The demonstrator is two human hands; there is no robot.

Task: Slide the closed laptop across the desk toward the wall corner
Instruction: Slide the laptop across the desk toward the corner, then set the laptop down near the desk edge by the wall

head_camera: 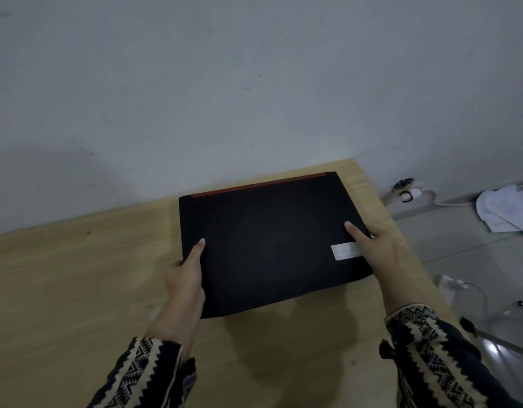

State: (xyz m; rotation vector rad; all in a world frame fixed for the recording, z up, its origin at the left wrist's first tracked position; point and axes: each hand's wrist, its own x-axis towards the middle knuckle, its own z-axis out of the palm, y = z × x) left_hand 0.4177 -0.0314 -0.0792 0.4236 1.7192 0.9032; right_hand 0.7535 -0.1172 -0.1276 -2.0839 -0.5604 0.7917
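Note:
A closed black laptop with a red strip along its far edge and a pale sticker near its right side lies flat on the wooden desk, close to the desk's far right corner by the grey wall. My left hand grips the laptop's left edge, thumb on the lid. My right hand grips its right edge, thumb on the lid beside the sticker. Both wrists wear patterned sleeves.
The desk's right edge drops to a tiled floor. Down there lie crumpled papers, a white plug and cable, and a charger with cord. A metal bar shows at lower right.

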